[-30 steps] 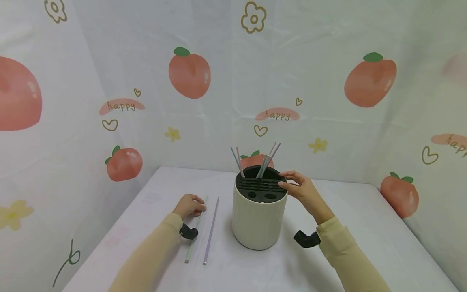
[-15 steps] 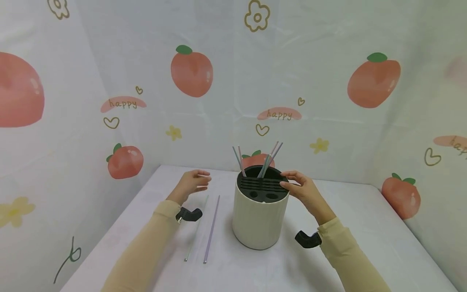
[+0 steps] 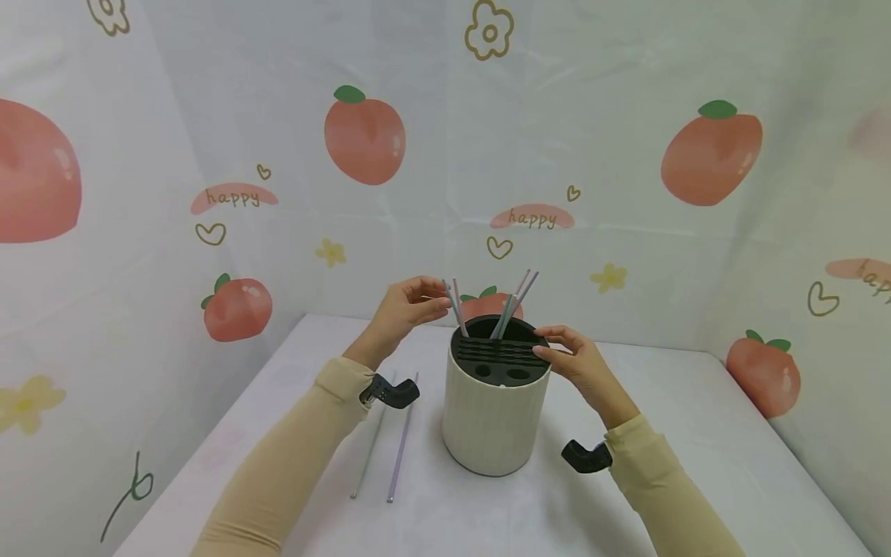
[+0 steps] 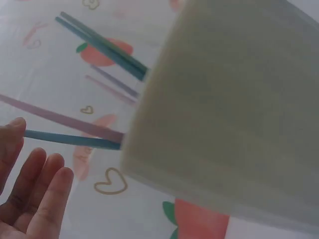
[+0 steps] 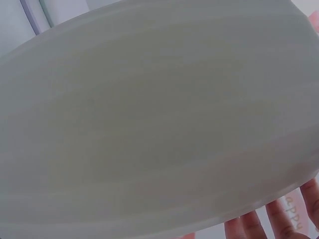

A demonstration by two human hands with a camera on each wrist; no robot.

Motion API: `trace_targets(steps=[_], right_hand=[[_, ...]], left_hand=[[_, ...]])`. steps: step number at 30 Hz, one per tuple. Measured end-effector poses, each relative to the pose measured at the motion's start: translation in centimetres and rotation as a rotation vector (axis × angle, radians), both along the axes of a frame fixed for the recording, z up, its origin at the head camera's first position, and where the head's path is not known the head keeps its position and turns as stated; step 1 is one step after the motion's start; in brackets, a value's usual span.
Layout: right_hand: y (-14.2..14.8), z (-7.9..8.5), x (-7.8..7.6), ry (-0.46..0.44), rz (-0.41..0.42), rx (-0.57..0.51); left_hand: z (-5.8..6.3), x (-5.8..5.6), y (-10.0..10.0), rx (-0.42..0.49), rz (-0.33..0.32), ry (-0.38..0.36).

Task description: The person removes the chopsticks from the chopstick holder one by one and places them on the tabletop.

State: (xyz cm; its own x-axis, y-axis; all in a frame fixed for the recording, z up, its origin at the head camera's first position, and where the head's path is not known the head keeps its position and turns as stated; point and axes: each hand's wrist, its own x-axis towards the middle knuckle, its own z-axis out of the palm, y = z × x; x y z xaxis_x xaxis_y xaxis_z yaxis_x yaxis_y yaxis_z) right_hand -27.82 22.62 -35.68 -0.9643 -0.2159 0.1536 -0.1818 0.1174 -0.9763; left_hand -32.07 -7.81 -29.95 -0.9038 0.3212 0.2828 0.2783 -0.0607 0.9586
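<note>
left hand (image 3: 404, 309): was at blue stick (image 4: 75, 140); grip could not be told
right hand (image 3: 581, 363): rested uncurled on pot (image 3: 494, 425)
table (image 3: 459, 522): bore green stick (image 3: 370, 449), purple stick (image 3: 399, 460)

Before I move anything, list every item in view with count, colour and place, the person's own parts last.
table: one, white, under everything
printed sheet: one, white with peaches, flowers, hearts and "happy", behind the table
pot: one, cream, upright on the table
insert: one, black, in the pot's top
blue stick: one, in the pot
other sticks: five visible, two pink, two bluish green, one purple, in the pot
loose sticks: two, pale green and purple, left of the pot
wrist cameras: two, black, one per wrist
sleeves: two, beige, on the arms
left hand: one, at the blue stick's top; grip unclear
right hand: one, on the pot's rim
</note>
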Motion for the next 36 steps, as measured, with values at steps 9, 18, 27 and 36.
trace_targets(steps=[9, 18, 27, 36], right_hand=[[0.1, 0.0, 0.0, 0.004, 0.008, -0.006], [0.1, 0.0, 0.0, 0.000, -0.002, 0.003], [0.2, 0.0, 0.1, -0.005, -0.009, 0.023], [0.1, -0.1, 0.0, 0.002, 0.002, 0.003]], left_hand=[[-1.9, -0.1, 1.0, 0.008, -0.028, 0.024], [-2.4, -0.2, 1.2, 0.001, -0.051, 0.040], [-2.1, -0.4, 1.5, -0.008, -0.054, 0.061], [2.1, -1.0, 1.5, 0.086, -0.036, 0.167]])
